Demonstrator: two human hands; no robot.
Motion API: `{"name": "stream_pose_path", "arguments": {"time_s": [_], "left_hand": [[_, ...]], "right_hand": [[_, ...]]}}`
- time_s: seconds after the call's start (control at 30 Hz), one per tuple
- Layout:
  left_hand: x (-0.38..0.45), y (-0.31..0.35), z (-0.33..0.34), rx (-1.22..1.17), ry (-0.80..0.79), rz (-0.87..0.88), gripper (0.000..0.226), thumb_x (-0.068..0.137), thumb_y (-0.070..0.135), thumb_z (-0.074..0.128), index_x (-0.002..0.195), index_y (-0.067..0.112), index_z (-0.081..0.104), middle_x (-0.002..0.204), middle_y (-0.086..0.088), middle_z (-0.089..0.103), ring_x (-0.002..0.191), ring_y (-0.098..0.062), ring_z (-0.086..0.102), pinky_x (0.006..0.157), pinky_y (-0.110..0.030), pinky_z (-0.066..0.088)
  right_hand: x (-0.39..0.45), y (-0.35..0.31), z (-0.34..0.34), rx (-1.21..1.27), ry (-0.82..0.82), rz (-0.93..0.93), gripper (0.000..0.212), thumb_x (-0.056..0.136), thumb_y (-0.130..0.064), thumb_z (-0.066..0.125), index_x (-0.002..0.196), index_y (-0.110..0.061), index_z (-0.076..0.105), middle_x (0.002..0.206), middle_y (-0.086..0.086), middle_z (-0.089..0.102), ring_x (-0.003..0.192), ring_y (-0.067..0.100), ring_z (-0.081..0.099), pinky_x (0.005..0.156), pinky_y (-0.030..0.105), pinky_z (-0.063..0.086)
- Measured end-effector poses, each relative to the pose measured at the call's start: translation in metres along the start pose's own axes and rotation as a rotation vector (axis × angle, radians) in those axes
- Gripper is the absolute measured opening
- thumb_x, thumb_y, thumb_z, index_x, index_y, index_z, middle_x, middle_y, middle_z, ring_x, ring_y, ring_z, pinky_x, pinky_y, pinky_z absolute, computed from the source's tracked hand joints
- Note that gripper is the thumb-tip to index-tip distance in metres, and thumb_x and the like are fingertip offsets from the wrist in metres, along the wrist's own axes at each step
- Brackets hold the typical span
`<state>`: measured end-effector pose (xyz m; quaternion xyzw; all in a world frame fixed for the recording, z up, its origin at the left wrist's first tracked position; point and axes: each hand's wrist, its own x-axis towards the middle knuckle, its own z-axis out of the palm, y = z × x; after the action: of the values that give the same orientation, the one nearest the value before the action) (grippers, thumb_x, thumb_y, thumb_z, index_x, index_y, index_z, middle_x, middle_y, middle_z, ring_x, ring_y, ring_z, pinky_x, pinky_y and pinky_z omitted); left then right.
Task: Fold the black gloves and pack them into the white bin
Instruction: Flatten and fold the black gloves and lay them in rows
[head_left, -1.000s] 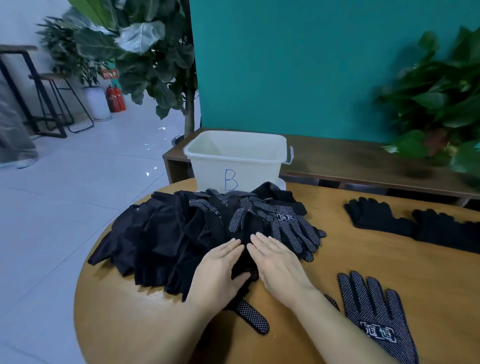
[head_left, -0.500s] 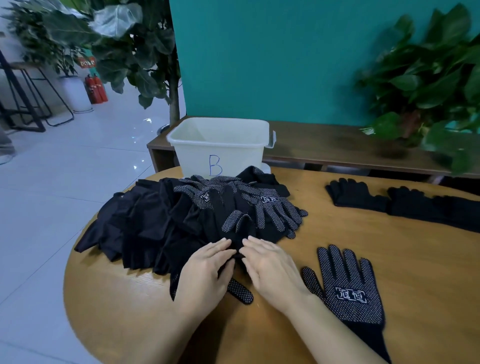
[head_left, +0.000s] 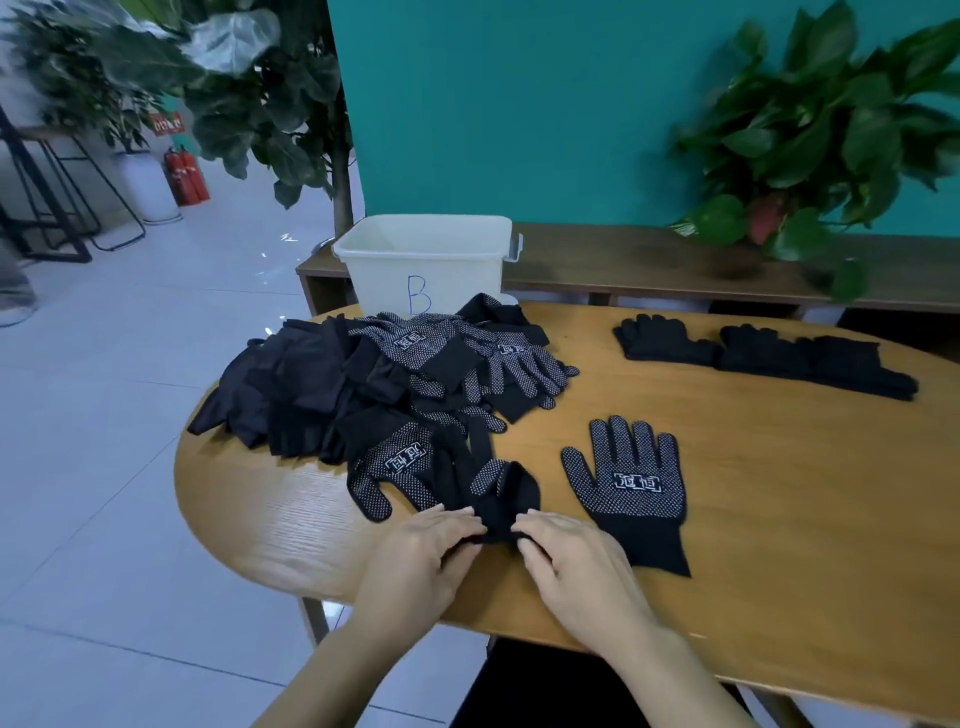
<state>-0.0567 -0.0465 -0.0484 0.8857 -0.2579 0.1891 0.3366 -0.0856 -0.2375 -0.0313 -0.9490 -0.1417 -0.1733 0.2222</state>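
Note:
A heap of black gloves (head_left: 363, 379), some with white dots, covers the left part of the wooden table (head_left: 779, 493). One dotted glove (head_left: 415, 473) lies pulled out at the heap's near edge. My left hand (head_left: 421, 556) and my right hand (head_left: 576, 561) both pinch its black cuff (head_left: 506, 501) from either side, fingers curled on the fabric. Another dotted glove (head_left: 631, 483) lies flat, palm up, just right of my right hand. The white bin (head_left: 426, 265), marked B, stands behind the heap at the table's far edge.
Several plain black gloves (head_left: 758, 356) lie in a row at the table's far right. A low wooden bench (head_left: 675, 260) and a potted plant (head_left: 810, 135) stand behind against a teal wall. A leafy tree (head_left: 270, 104) rises behind the bin on the left.
Both hands drew back toward me from the heap, dragging one dotted glove out by its cuff. Their fingers went from lying flat on the pile to pinching the cuff.

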Motion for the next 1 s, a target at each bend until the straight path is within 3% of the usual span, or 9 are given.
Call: {"name": "stream_pose_path", "arguments": {"time_s": [0.07,0.13,0.3,0.4,0.5,0.63,0.73,0.87,1.0], "left_hand": [[0.003,0.011,-0.007,-0.088,0.021,-0.072,0.017,0.084,0.023,0.067,0.098,0.028,0.076,0.101,0.035,0.065,0.105,0.024,0.051,0.098,-0.017,0.042],[0.011,0.024,-0.016,-0.249,0.041,-0.201,0.014,0.085,0.021,0.070,0.094,0.031,0.076,0.100,0.036,0.067,0.098,0.013,0.061,0.096,-0.021,0.047],[0.055,0.059,-0.055,-0.578,0.012,-0.301,0.019,0.090,0.011,0.067,0.073,0.020,0.069,0.067,0.011,0.067,0.063,-0.003,0.059,0.062,-0.022,0.046],[0.083,0.081,-0.086,-0.699,0.008,-0.310,0.016,0.095,0.012,0.061,0.081,0.015,0.070,0.079,-0.001,0.074,0.071,-0.011,0.067,0.066,-0.022,0.051],[0.104,0.093,-0.103,-0.809,-0.048,-0.380,0.016,0.095,0.018,0.061,0.085,0.014,0.072,0.087,-0.007,0.075,0.071,-0.014,0.068,0.062,-0.019,0.052],[0.117,0.101,-0.107,-0.945,-0.106,-0.487,0.016,0.094,0.019,0.062,0.092,0.006,0.072,0.102,-0.023,0.070,0.091,-0.030,0.063,0.097,-0.053,0.049],[0.117,0.108,-0.104,-0.937,-0.120,-0.511,0.018,0.096,0.018,0.059,0.097,0.003,0.069,0.110,-0.027,0.067,0.092,-0.032,0.064,0.101,-0.060,0.045],[0.119,0.111,-0.096,-0.965,-0.139,-0.528,0.019,0.095,0.017,0.061,0.082,0.013,0.074,0.098,-0.020,0.073,0.091,-0.032,0.066,0.101,-0.060,0.044],[0.124,0.113,-0.091,-0.966,-0.202,-0.516,0.012,0.093,0.008,0.061,0.100,0.005,0.071,0.100,-0.015,0.074,0.092,-0.027,0.069,0.096,-0.046,0.050]], "right_hand": [[0.000,-0.002,-0.009,0.073,-0.037,0.069,0.026,0.093,-0.029,0.056,0.115,-0.024,0.069,0.113,-0.007,0.071,0.109,0.012,0.063,0.091,0.031,0.049],[0.004,-0.007,-0.023,0.194,-0.028,0.153,0.030,0.092,-0.034,0.062,0.121,-0.028,0.066,0.109,-0.006,0.071,0.099,0.014,0.063,0.090,0.033,0.048],[0.042,-0.023,-0.064,0.579,0.087,0.320,0.021,0.077,-0.040,0.066,0.083,-0.022,0.073,0.075,0.000,0.072,0.073,0.026,0.065,0.073,0.045,0.054],[0.069,-0.031,-0.101,0.817,0.075,0.330,0.030,0.086,-0.020,0.070,0.072,0.003,0.058,0.070,0.014,0.065,0.064,0.023,0.056,0.067,0.039,0.052],[0.084,-0.040,-0.136,0.824,0.016,0.310,0.036,0.089,-0.015,0.068,0.065,0.003,0.048,0.061,0.009,0.047,0.056,0.014,0.046,0.056,0.024,0.040],[0.088,-0.036,-0.157,0.876,0.020,0.332,0.041,0.090,-0.019,0.068,0.072,0.013,0.050,0.070,0.015,0.052,0.066,0.020,0.051,0.065,0.031,0.041],[0.085,-0.034,-0.161,0.903,-0.016,0.348,0.042,0.090,-0.024,0.068,0.080,0.013,0.052,0.074,0.017,0.055,0.068,0.024,0.054,0.063,0.031,0.041],[0.079,-0.027,-0.166,0.940,-0.108,0.369,0.017,0.093,-0.012,0.064,0.085,0.003,0.062,0.066,0.008,0.065,0.054,0.013,0.061,0.049,0.022,0.048],[0.079,-0.014,-0.168,0.940,-0.065,0.381,0.019,0.092,-0.009,0.064,0.086,0.008,0.061,0.074,0.015,0.064,0.060,0.018,0.062,0.054,0.027,0.051]]}}
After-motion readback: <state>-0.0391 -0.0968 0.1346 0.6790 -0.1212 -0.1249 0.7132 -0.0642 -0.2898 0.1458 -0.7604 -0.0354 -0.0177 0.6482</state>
